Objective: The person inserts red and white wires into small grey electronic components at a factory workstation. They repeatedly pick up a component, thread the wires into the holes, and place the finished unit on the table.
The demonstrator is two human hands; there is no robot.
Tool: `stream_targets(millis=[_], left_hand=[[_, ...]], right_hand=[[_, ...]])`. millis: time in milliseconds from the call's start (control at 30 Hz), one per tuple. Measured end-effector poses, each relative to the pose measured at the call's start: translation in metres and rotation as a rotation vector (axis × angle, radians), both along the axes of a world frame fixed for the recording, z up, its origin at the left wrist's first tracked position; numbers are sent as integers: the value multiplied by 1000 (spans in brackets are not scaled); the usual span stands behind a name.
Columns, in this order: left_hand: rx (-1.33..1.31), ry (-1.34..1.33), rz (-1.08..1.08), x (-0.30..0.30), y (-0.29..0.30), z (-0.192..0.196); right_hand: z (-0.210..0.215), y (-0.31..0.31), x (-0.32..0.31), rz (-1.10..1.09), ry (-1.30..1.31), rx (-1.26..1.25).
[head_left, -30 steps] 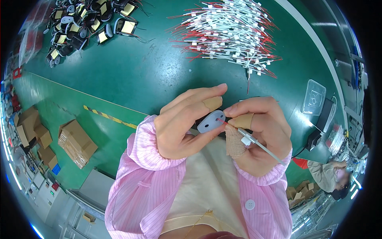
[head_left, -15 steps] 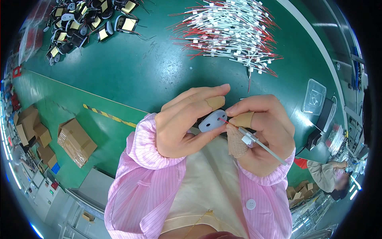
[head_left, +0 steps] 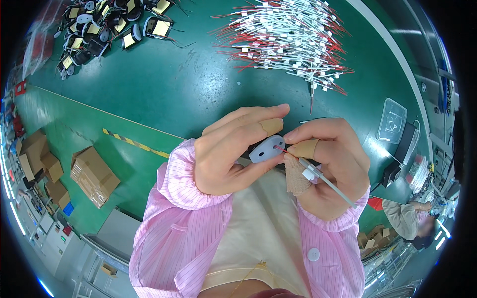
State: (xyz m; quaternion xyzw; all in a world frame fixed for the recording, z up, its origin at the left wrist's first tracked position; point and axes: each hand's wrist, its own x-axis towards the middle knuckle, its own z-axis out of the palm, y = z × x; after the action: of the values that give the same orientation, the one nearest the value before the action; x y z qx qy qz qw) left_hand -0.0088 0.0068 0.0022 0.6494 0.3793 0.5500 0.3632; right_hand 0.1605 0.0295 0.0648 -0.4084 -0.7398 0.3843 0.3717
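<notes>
Grey oval part (head_left: 269, 150): between the hands, on the person's side of the wire pile (head_left: 293, 44).
Left hand (head_left: 223, 156): nearer the person than the wire pile, fingers stretched rightward along the part's far side, thumb along its near side, clamped on it.
Right hand (head_left: 340, 164): also nearer the person than the wire pile, curled, fingertips pinching the cable (head_left: 336, 189) near its red end.
Black devices (head_left: 94, 37): left of the wire pile, on the counter (head_left: 198, 94).
</notes>
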Motion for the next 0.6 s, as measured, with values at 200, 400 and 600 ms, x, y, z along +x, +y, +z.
stream_targets(millis=[200,400,600], left_hand=[[6,-14,-76,-4,1,-1],[-14,-16,-86,-6,1,-2],[-17,7,-95,-7,2,0]], right_hand=[[2,0,0,-1,-14,12],[3,0,-2,-3,-24,-4],[6,0,-4,-11,-54,-10]])
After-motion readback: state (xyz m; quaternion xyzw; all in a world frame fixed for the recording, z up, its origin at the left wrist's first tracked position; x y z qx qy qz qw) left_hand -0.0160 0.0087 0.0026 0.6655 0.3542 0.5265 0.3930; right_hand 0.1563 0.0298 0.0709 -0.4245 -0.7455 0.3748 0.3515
